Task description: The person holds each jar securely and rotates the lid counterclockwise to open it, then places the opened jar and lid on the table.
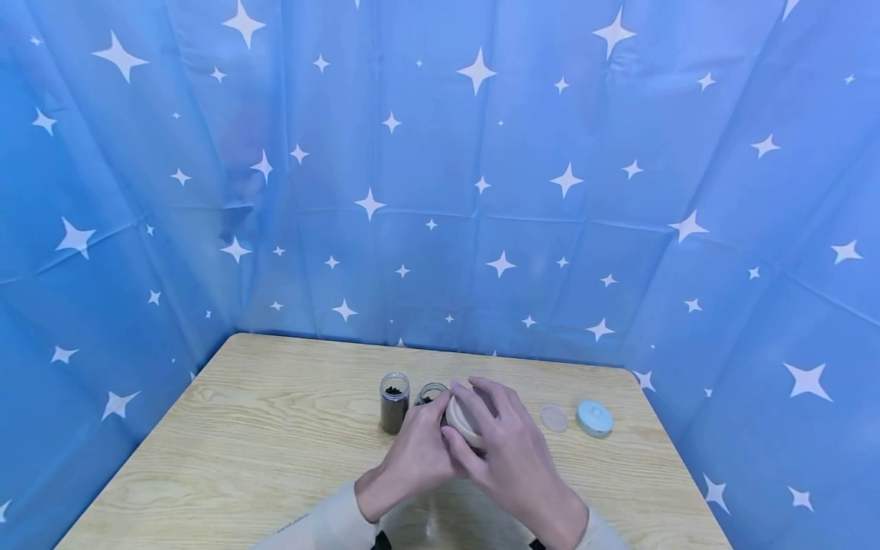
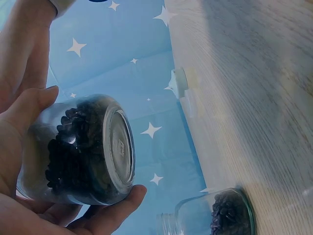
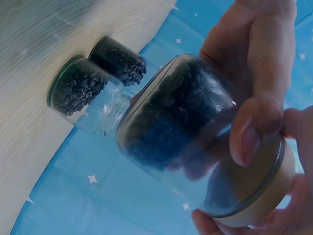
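Observation:
A clear glass jar [image 3: 171, 107], partly filled with dark beans or seeds, is held tilted above the table. My left hand [image 1: 422, 449] grips its body, thumb on one side and fingers round the other, as the left wrist view shows. Over the jar's cream lid [image 1: 462, 422] curl the fingers of my right hand [image 1: 512, 451]. The lid sits on the mouth; whether it is screwed tight cannot be seen. Just beyond my left hand stand a taller lidless jar [image 1: 394, 412] and a second lidless jar [image 3: 80, 93], both holding dark contents.
Right of my hands, a translucent disc [image 1: 553, 417] and a light blue lid [image 1: 594, 418] lie on the wood-grain table [image 1: 296, 412]. A blue curtain [image 1: 426, 153] with white stars hangs behind the table and along both sides.

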Available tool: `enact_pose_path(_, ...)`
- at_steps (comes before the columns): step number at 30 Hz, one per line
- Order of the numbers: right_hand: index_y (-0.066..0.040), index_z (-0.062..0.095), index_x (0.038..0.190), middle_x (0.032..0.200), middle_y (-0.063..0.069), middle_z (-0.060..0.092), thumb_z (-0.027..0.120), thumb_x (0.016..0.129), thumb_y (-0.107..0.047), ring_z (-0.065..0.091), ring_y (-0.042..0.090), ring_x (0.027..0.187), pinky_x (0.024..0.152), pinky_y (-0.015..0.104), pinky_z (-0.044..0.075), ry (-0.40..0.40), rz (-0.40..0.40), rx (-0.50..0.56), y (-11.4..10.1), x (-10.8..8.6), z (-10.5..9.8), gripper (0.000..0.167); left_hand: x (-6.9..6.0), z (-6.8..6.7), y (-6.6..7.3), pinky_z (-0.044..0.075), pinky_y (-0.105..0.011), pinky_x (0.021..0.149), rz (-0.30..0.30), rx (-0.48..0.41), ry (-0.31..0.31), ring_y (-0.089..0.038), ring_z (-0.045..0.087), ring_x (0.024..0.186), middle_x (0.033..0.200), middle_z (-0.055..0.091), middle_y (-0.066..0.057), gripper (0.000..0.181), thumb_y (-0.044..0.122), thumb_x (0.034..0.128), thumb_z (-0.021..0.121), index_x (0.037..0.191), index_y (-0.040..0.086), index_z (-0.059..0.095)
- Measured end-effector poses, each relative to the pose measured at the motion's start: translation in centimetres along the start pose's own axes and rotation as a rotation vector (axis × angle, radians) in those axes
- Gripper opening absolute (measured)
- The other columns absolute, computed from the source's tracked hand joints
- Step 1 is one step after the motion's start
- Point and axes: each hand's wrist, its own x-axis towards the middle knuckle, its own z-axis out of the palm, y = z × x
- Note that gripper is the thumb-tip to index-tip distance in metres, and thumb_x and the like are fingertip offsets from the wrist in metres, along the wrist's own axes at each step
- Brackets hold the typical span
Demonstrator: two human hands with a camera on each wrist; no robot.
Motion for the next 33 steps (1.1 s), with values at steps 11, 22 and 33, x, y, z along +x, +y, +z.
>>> enact_pose_path(11,-0.022,0.072,0.156,0.151,0.015,0.073,0.087,0.104,-0.037,0.073,0.035,0.136,0.098,0.054,0.069,-0.004,0.007,0.016,0.2,-0.1,-0.2,0.056,0.0,0.2,0.1,0.062,-0.019,0.076,-0.019,-0.011,-0.018,-0.004,0.076,0.087,0.104,0.085,-0.001,0.068,0.024,0.0803,0.101,0.139,0.008,0.071)
enact_pose_path(22,-0.023,0.072,0.156,0.151,0.013,0.073,0.089,0.103,-0.034,0.073,0.035,0.135,0.095,0.053,0.070,-0.014,0.017,0.036,0.3,-0.1,-0.4,0.057,0.0,0.3,0.2,0.062,-0.018,0.075,-0.048,-0.020,-0.033,-0.003,0.076,0.086,0.103,0.085,-0.002,0.071,0.027,0.0803,0.102,0.142,0.010,0.071)
enact_pose_path(33,-0.021,0.073,0.154,0.153,0.010,0.071,0.090,0.100,-0.023,0.070,0.033,0.142,0.102,0.052,0.070,-0.082,-0.060,0.189,1.5,-0.1,-0.7,0.057,-0.3,0.3,-0.1,0.065,-0.023,0.083,-0.052,-0.019,-0.044,-0.007,0.079,0.095,0.111,0.085,-0.002,0.078,0.029,0.0767,0.105,0.145,0.012,0.070)
